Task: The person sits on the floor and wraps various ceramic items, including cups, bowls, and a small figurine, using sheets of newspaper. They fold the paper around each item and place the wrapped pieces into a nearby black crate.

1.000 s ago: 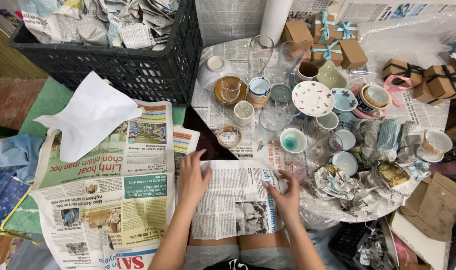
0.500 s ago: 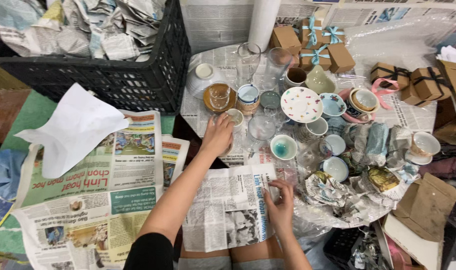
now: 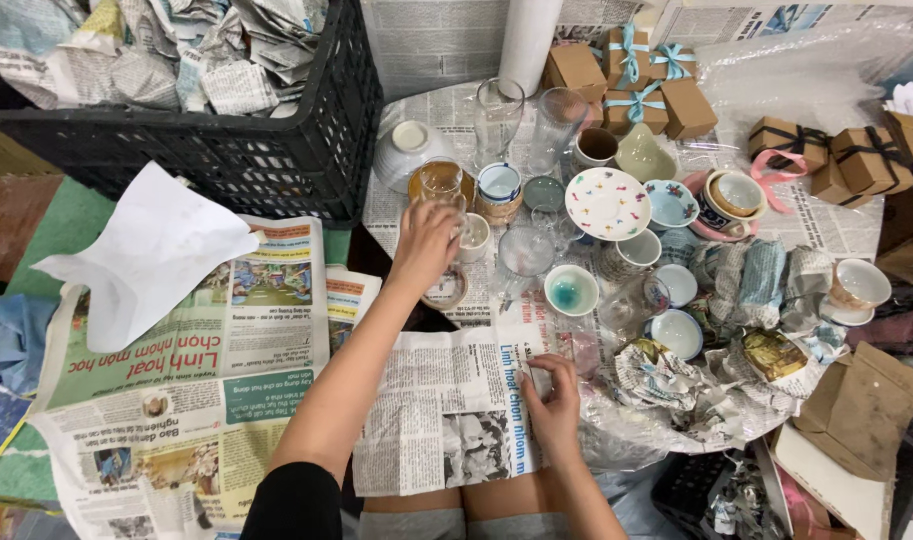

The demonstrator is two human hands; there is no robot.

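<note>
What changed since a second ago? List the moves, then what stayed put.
The left hand left the newspaper sheet on the lap and reached forward to the crockery, where it now closes around a small clear glass. Whether the glass is lifted cannot be told. The right hand stayed on the sheet's right edge. The cups, bowls, speckled plate and black crate kept their places.

Clear drinking glass point(image 3: 441, 185): upright, amber-tinted from brown dish behind, gripped at 11 o'clock of newspaper sheet. Newspaper sheet point(image 3: 456, 410): flat, creased, black-and-white print, spread over lap, right edge pinned at 3 o'clock.
</note>
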